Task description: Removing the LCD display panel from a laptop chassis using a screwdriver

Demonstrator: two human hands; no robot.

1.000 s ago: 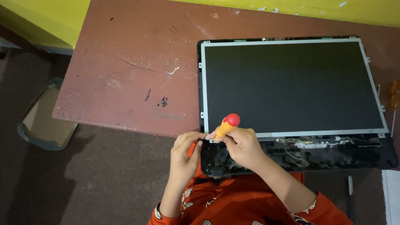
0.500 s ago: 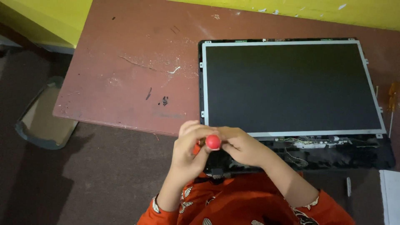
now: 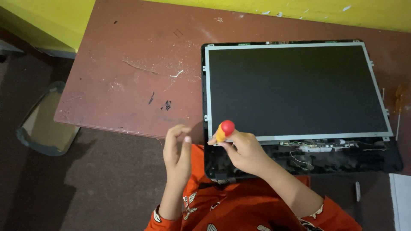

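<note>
Head view: screwdriver (image 3: 224,130), orange handle with red cap, stands upright at the near-left corner of the screen panel (image 3: 295,90), its tip hidden below the handle. Right hand (image 3: 245,150) grips the handle, fingers closed round it. Left hand (image 3: 177,150) is off the tool, just to its left, fingers loosely curled and holding nothing. Panel lies flat in the dark lid shell (image 3: 299,164) on the right half of the table (image 3: 128,85), its near edge overhanging the table's front edge. Bezel appears already off: metal frame, side tabs and wiring (image 3: 304,158) along the near edge are exposed. Panel remains seated in the shell, so fastener work at this corner looks unfinished; other corners cannot be judged. A second screwdriver (image 3: 400,102) lies at the table's right edge.
</note>
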